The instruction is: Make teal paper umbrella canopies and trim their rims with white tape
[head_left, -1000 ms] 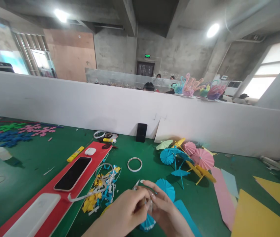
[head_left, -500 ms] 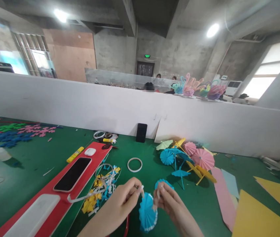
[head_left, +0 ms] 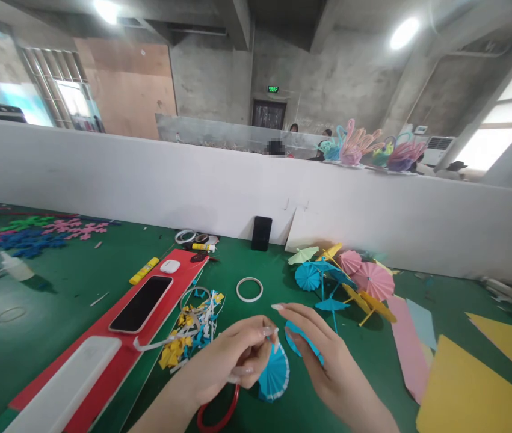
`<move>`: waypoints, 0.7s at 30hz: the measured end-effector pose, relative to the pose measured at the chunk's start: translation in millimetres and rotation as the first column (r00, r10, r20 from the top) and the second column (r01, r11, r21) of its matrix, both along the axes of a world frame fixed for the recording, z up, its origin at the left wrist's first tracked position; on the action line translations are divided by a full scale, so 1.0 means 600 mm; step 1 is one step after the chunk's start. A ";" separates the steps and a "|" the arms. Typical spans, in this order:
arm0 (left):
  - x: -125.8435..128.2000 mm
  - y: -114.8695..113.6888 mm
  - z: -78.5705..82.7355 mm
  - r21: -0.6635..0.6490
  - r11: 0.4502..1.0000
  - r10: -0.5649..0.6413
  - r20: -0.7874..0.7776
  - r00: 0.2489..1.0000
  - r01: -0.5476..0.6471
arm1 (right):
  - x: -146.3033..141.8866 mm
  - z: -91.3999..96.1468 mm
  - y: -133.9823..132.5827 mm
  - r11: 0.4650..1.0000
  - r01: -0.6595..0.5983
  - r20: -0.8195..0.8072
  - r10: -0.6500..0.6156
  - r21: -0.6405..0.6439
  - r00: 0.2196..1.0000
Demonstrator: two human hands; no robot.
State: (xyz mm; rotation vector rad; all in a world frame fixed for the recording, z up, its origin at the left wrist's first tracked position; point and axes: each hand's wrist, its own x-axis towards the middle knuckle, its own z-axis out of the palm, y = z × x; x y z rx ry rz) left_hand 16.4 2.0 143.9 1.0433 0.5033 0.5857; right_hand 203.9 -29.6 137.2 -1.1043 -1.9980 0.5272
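My left hand is closed, with a small white strip pinched at its fingertips. Just below those fingers is a blue pleated paper round with a white edge; whether the hand touches it I cannot tell. My right hand is open, fingers stretched out and thumb apart, in front of a second blue pleated paper piece that it partly covers. A red handle loop shows under my left forearm. Beyond the hands lies a white tape ring.
Small paper umbrellas cluster at the back right, with yellow paper sheets nearer me. On the left, a red board bears a phone and a white case. Paper scraps lie beside it. A white partition stands behind.
My right hand has let its pinch go and spread its fingers, lifting slightly away from the blue pleated round. My left hand stays pinched, now a little further right. The view has shifted slightly.
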 end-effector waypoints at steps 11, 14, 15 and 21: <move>0.002 0.005 -0.007 -0.030 0.999 -0.026 -0.019 0.999 0.026 | -0.002 0.002 0.004 0.970 -0.085 0.269 0.021 0.229 0.963; 0.003 0.006 -0.008 -0.027 1.000 -0.016 -0.044 0.999 0.015 | -0.004 -0.003 0.007 0.956 -0.080 0.307 -0.011 0.281 0.952; 0.004 0.006 -0.008 -0.023 1.000 -0.010 -0.055 0.998 0.009 | -0.004 -0.005 0.008 0.952 -0.072 0.310 -0.025 0.297 0.950; 0.008 0.001 -0.015 0.067 0.997 0.048 -0.118 0.992 -0.040 | -0.005 -0.014 0.015 0.971 0.016 0.202 -0.066 0.238 0.977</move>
